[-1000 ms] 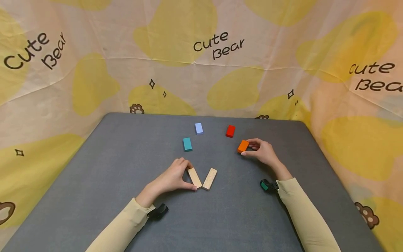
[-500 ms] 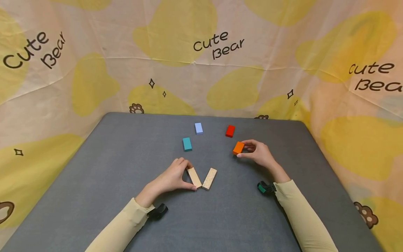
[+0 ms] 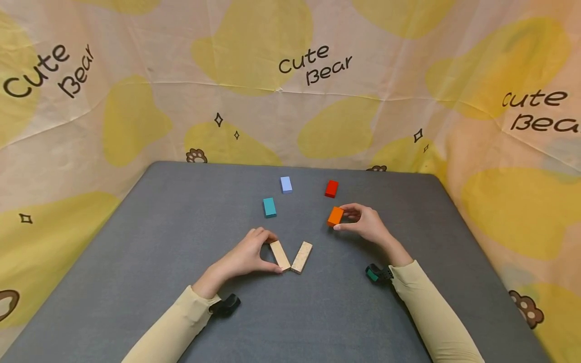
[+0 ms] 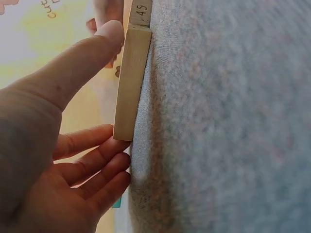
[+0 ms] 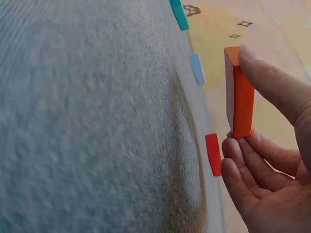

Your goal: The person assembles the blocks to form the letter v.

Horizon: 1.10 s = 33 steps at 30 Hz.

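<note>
My left hand point(image 3: 247, 256) pinches a plain wooden block point(image 3: 280, 255) end to end, thumb at the near end and fingertips at the far end. That block lies on the table, its near end meeting a second wooden block point(image 3: 301, 257) so the two form a V. The left wrist view shows handwritten marks on the second block point(image 4: 140, 12). To the right and farther back, my right hand point(image 3: 368, 227) holds an orange block point(image 3: 335, 217) between thumb and fingers. In the right wrist view the orange block point(image 5: 244, 99) is raised off the grey cloth.
Beyond the hands, a teal block point(image 3: 270, 207) and a light blue block point(image 3: 286, 185) lie left of centre on the grey table point(image 3: 181, 217). A red block point(image 3: 332, 189) sits behind the orange one. A patterned cloth backdrop point(image 3: 254, 121) rises behind the table.
My right hand has carried the orange block leftward and slightly nearer, toward the wooden blocks. My left hand keeps its place on the wooden block.
</note>
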{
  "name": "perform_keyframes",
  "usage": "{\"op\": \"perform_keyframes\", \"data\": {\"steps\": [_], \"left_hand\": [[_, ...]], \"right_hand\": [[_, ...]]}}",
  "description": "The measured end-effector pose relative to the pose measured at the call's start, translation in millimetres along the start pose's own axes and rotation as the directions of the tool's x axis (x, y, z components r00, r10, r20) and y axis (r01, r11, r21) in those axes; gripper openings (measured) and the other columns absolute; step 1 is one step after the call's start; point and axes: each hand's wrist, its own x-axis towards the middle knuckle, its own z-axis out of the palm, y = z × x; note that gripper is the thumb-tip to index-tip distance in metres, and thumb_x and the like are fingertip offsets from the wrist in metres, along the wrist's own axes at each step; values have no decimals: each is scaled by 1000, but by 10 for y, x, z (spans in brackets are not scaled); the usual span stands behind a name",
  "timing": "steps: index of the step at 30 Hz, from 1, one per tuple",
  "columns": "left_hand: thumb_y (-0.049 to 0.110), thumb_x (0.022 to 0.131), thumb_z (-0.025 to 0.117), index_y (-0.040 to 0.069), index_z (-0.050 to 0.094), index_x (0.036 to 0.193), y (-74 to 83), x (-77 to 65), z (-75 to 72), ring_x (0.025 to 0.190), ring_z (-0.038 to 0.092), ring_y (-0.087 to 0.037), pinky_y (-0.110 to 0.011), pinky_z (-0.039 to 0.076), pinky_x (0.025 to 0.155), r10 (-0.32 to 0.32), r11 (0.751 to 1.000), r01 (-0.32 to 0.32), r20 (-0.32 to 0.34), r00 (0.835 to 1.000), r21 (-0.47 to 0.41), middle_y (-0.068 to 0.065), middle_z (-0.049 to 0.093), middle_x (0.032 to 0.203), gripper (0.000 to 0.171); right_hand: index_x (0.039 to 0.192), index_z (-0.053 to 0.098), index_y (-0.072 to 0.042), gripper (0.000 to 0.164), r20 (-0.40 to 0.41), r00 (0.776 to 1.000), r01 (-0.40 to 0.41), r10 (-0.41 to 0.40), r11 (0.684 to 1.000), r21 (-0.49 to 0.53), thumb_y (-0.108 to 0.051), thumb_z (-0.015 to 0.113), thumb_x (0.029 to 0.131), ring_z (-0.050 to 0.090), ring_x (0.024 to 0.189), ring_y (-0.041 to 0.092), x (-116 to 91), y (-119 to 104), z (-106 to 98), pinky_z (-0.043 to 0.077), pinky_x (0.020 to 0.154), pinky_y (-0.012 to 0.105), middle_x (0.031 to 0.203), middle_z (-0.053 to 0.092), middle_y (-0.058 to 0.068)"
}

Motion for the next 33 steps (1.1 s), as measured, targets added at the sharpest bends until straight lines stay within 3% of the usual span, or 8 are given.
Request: {"op": "perform_keyframes", "data": {"steps": [17, 33], "left_hand": [[47, 65, 84, 12, 63, 122, -102, -8, -27, 103, 53, -18, -40, 42, 90, 15, 993, -15, -8, 1000, -120, -1, 60, 109, 70], [41, 69, 83, 15, 67, 116, -119, 37, -12, 100, 53, -16, -39, 42, 88, 1, 991, -3, -14, 1000, -133, 2, 62, 107, 56]], "right_hand": [[121, 61, -10, 69, 41, 998, 38, -39, 999, 10, -43, 84, 66, 62, 105, 24, -6, -81, 130, 48, 93, 41, 117, 64, 9], [120, 62, -12, 68, 79, 996, 42, -43, 999, 11, -46, 83, 65, 61, 105, 22, -10, -116, 226, 48, 94, 40, 117, 64, 7]]}}
